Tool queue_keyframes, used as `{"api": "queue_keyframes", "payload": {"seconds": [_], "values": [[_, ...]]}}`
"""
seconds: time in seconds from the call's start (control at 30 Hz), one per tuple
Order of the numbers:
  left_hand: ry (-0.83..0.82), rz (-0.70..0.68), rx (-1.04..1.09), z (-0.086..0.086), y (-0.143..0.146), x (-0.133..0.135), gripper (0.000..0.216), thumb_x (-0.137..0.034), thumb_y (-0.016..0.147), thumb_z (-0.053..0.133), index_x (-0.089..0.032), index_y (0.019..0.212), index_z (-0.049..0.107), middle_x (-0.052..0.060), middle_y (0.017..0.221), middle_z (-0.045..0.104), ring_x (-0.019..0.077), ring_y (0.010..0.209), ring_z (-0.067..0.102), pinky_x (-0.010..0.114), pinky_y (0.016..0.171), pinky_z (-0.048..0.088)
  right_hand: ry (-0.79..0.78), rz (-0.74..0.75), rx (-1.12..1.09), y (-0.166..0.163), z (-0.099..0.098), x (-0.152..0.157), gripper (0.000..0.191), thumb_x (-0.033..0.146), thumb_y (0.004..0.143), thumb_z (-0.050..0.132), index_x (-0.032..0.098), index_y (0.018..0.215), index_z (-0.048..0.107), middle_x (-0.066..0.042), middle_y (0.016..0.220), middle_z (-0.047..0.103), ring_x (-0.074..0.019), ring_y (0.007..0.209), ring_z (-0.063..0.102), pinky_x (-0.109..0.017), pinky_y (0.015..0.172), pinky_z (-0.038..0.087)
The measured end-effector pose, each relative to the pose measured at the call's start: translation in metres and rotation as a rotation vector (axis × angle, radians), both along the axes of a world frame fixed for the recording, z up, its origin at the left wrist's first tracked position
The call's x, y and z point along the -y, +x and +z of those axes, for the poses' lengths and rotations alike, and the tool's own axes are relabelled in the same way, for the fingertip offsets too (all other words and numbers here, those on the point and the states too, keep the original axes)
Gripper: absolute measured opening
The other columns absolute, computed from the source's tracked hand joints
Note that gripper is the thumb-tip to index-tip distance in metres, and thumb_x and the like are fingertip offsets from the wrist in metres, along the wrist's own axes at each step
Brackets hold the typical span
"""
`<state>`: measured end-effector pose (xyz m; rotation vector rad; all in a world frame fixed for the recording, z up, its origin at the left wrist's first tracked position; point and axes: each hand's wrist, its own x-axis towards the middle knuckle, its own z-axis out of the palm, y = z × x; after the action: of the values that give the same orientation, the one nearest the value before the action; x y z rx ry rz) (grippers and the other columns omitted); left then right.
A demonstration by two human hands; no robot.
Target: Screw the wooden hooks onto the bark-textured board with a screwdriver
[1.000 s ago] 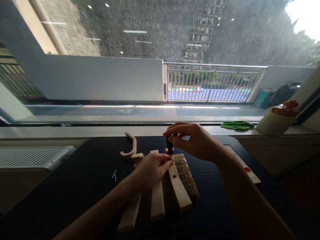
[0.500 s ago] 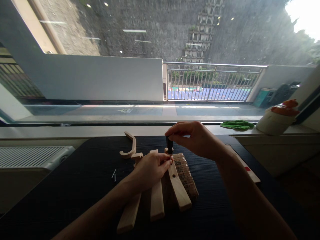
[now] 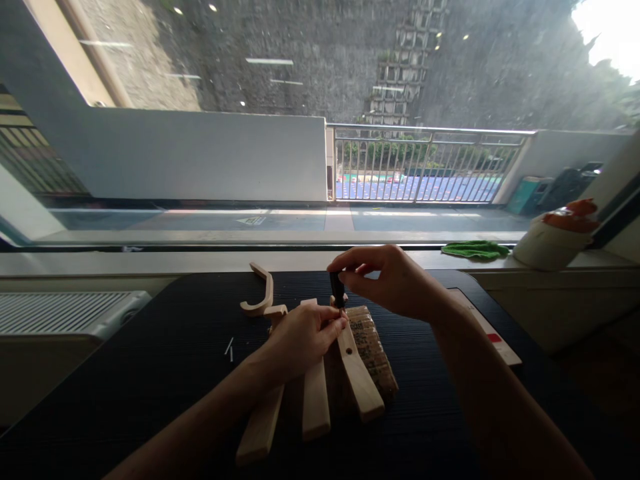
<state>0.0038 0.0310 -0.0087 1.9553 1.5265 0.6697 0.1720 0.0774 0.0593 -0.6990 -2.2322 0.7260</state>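
Three pale wooden slats point(image 3: 316, 399) fan out on a black ribbed table point(image 3: 150, 373), and the rightmost slat point(image 3: 357, 377) lies over a brown wrapped block point(image 3: 373, 350). My left hand point(image 3: 303, 340) pinches a small part against the top end of that slat. My right hand point(image 3: 387, 280) is closed on the top of a short black-handled tool point(image 3: 339, 291), held upright with its tip on the slat just beside my left fingertips.
A curved wooden piece point(image 3: 260, 293) lies just beyond the slats. Two small white pins point(image 3: 229, 348) lie to the left. A flat white card with a red mark point(image 3: 487, 330) is at the right. A green cloth point(image 3: 475, 250) and a white pot point(image 3: 550, 243) sit on the window sill.
My right hand's fingers have shifted a little on the tool's handle. The slats and my left hand stay where they were.
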Motion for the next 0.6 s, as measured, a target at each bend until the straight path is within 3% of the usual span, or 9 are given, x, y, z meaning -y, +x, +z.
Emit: {"api": "queue_keyframes", "payload": {"seconds": [0.23, 0.47, 0.6], "values": [[0.027, -0.027, -0.044, -0.0015, -0.0014, -0.0018, 0.039, -0.043, 0.083, 0.038, -0.019, 0.09, 0.069, 0.003, 0.071, 0.065, 0.0154, 0.064, 0.057, 0.024, 0.059, 0.038, -0.045, 0.011, 0.001, 0.0029, 0.0024, 0.0, 0.021, 0.021, 0.078, 0.053, 0.019, 0.095, 0.066, -0.002, 0.084, 0.066, -0.0122, 0.073, 0.059, -0.027, 0.066, 0.048], [0.054, -0.007, -0.055, -0.0036, -0.0014, -0.0018, 0.038, -0.043, 0.083, 0.04, -0.02, 0.089, 0.069, 0.003, 0.073, 0.066, 0.0156, 0.065, 0.057, 0.024, 0.063, 0.039, 0.011, -0.033, -0.01, 0.0011, -0.0023, -0.0029, 0.017, 0.026, 0.076, 0.057, 0.019, 0.09, 0.064, -0.002, 0.08, 0.064, -0.0121, 0.072, 0.058, -0.028, 0.066, 0.048], [0.044, 0.002, -0.053, -0.0038, -0.001, -0.0022, 0.04, -0.044, 0.083, 0.039, -0.017, 0.086, 0.069, 0.003, 0.07, 0.065, 0.0157, 0.066, 0.058, 0.024, 0.062, 0.039, -0.016, 0.01, -0.067, -0.0011, -0.0025, -0.0019, 0.016, 0.023, 0.076, 0.057, 0.019, 0.09, 0.065, -0.003, 0.094, 0.065, -0.0133, 0.081, 0.059, -0.028, 0.071, 0.049]]}}
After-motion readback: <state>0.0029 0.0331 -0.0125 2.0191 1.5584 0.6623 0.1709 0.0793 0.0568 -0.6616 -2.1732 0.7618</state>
